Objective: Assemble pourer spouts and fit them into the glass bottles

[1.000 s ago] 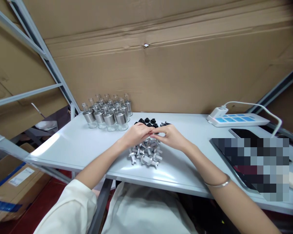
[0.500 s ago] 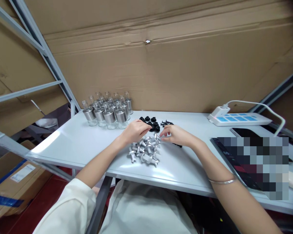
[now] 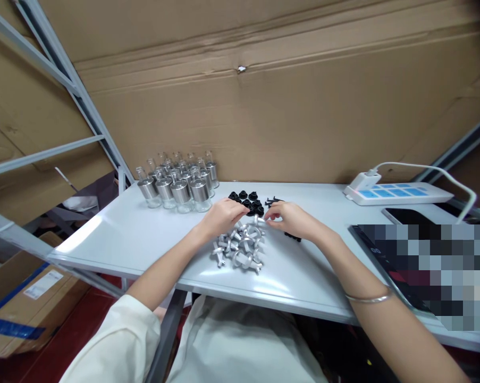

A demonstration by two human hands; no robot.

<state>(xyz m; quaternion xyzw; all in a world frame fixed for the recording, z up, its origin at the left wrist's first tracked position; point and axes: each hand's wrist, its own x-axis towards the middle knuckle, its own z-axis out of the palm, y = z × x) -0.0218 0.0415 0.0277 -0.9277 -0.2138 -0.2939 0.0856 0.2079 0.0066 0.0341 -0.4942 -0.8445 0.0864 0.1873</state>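
My right hand (image 3: 289,219) has its thumb and fingers pinched on the end of a silver fitting (image 3: 259,220), at the far edge of a pile. That pile of silver fittings (image 3: 243,246), each with a round flange and a narrow stem, lies on the table in front of me. To its upper left, my left hand (image 3: 224,217) is closed, fingertips together; whatever it may hold is hidden. Just beyond the left fingertips sit several black caps (image 3: 253,196). Behind my right hand are thin black pieces (image 3: 274,200), and a few more dark pieces (image 3: 293,237) lie beneath it.
Several glass bottles with metal sleeves (image 3: 179,191) stand at the back left of the white table (image 3: 116,229). On the right are a power strip (image 3: 403,193) with a white cable, a phone (image 3: 407,217) and a partly blurred-out tablet (image 3: 377,255). Cardboard (image 3: 287,117) walls the back.
My right hand has drawn the silver fitting slightly up and away from the pile. My left hand stays nearly in place. The whole view has shifted a little.
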